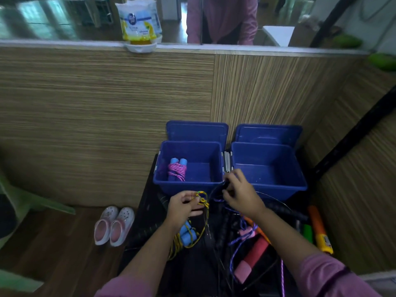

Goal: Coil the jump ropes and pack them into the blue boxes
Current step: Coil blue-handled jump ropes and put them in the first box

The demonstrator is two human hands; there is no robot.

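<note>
Two open blue boxes stand side by side against the wooden wall. The left box (188,185) holds a coiled pink rope with light blue handles (177,169). Nothing shows inside the right box (278,189). My left hand (182,207) pinches a yellow rope (202,200), which runs down to its light blue handles (187,234). My right hand (241,194) grips a dark rope handle (220,187) in front of the gap between the boxes. A purple rope (240,239) trails below it over a pile of tangled ropes on a dark surface.
Both box lids (197,130) lean upright against the wall behind the boxes. A pair of pink clogs (113,226) sits on the floor at left. Red, orange and green handles (319,228) lie at the right of the pile. A green chair (12,211) stands far left.
</note>
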